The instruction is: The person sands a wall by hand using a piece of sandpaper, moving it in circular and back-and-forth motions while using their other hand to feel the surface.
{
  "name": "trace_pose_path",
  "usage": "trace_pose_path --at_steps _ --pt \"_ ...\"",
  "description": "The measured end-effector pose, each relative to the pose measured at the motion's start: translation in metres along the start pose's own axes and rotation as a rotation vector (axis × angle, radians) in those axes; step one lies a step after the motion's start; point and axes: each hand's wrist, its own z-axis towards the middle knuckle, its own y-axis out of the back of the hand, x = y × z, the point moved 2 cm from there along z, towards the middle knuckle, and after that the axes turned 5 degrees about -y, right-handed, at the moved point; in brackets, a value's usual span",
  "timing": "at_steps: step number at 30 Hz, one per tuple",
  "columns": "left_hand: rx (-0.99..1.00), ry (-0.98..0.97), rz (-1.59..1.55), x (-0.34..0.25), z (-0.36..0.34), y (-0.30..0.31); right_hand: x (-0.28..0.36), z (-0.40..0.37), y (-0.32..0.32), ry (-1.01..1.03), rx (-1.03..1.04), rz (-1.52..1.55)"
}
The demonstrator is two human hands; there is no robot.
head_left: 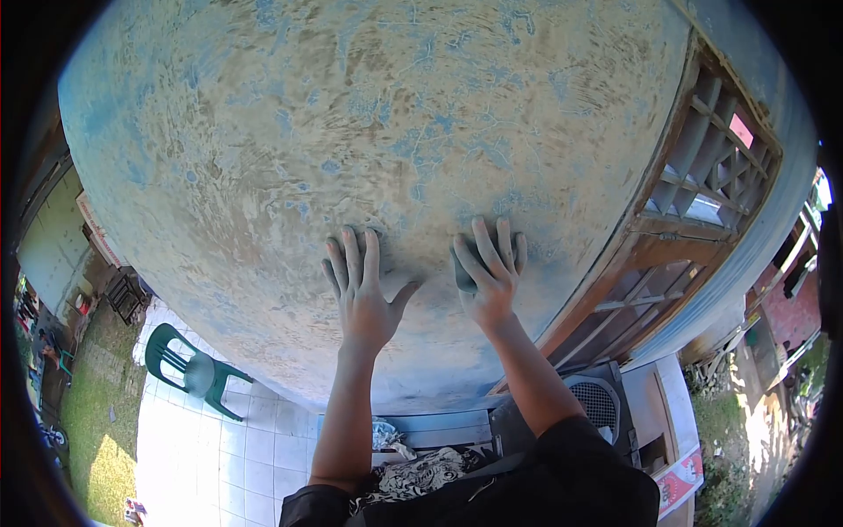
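Observation:
A wall (351,132) with patchy blue and beige paint fills the middle of the head view. Against its lower part rests my left hand (364,290), fingers spread and pointing up, holding nothing; its skin looks dusty grey. To the right, my right hand (492,277) presses a dark pad (463,272) to the wall. The pad shows at the thumb side, and the rest of it is hidden under the palm and fingers.
A wooden-framed window (650,263) with lattice is at the right. On the white tiled floor (263,457) at lower left stands a green plastic chair (200,373). A speaker-like box with a round mesh (590,402) sits below my right forearm.

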Motion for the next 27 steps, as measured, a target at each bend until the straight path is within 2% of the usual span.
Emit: trace_pose_path --at_steps 2,4,12,17,19,23,27 --pt "0.013 0.01 0.005 0.0 0.0 0.0 0.019 0.023 -0.001 -0.06 0.074 -0.025" --pt "0.004 0.014 0.006 -0.003 0.001 -0.001 0.024 0.028 -0.007 -0.066 0.044 0.01" --pt "-0.014 0.017 -0.009 -0.003 0.003 0.0 -0.005 -0.02 -0.003 -0.053 0.017 -0.027" --pt "-0.017 0.025 -0.008 -0.001 0.0 -0.002 0.039 0.051 -0.01 -0.026 0.053 -0.067" --pt "-0.042 0.033 -0.033 -0.002 0.0 -0.001 0.05 0.06 -0.01 -0.1 0.074 0.01" --pt "-0.021 0.034 -0.02 -0.002 0.001 -0.001 0.043 0.007 -0.019 -0.153 0.081 0.06" --pt "-0.001 0.026 -0.022 0.001 -0.002 -0.001 0.049 0.017 -0.026 -0.113 0.047 -0.016"
